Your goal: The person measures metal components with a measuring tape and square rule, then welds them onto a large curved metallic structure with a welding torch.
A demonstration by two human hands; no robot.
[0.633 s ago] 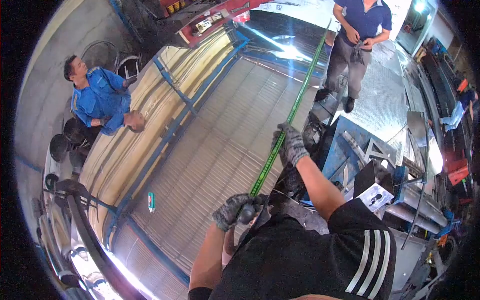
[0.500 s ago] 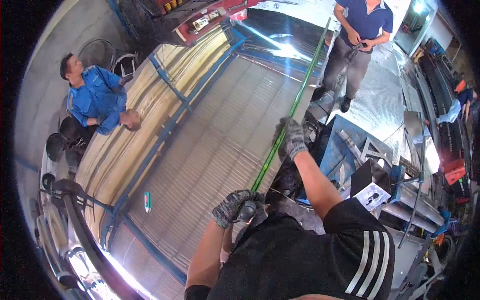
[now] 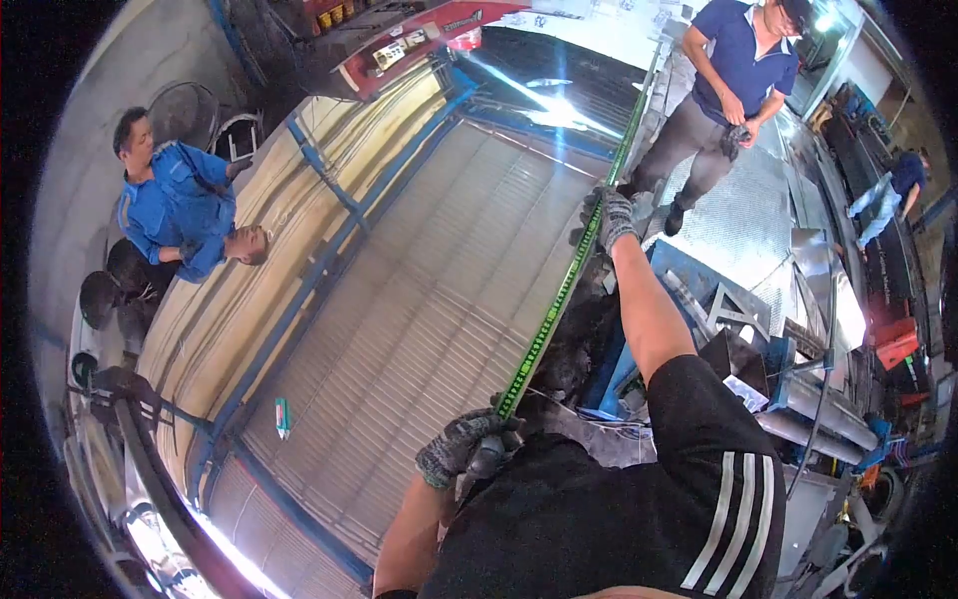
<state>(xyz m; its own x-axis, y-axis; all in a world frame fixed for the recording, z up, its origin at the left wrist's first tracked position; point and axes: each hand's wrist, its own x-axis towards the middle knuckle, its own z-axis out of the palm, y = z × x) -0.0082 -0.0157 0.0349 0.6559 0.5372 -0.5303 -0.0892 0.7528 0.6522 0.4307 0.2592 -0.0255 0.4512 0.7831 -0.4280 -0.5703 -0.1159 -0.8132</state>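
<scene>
A green tape measure (image 3: 547, 334) is pulled out in a long line over the right edge of the ribbed table surface (image 3: 399, 319), its printed numbers facing up. My left hand (image 3: 459, 447), in a grey knit glove, is closed round the tape's case at the near end; the case is mostly hidden by the fingers. Farther along, my gloved right hand (image 3: 611, 220) is closed on the blade. Beyond it, the blade runs on toward the table's far right corner. A teal-and-white utility knife (image 3: 282, 418) lies at the left on the ribbed surface.
A person in blue (image 3: 180, 205) is at the left beside the blue frame (image 3: 329, 275). Another person in a navy shirt (image 3: 740, 75) stands at the far right. Metal scraps and pipes (image 3: 813, 427) lie to my right. A third person (image 3: 888, 195) bends farther off.
My right hand has slid farther away along the blade, arm straighter. The blade has turned so its numbers show. My left hand has shifted slightly nearer to me.
</scene>
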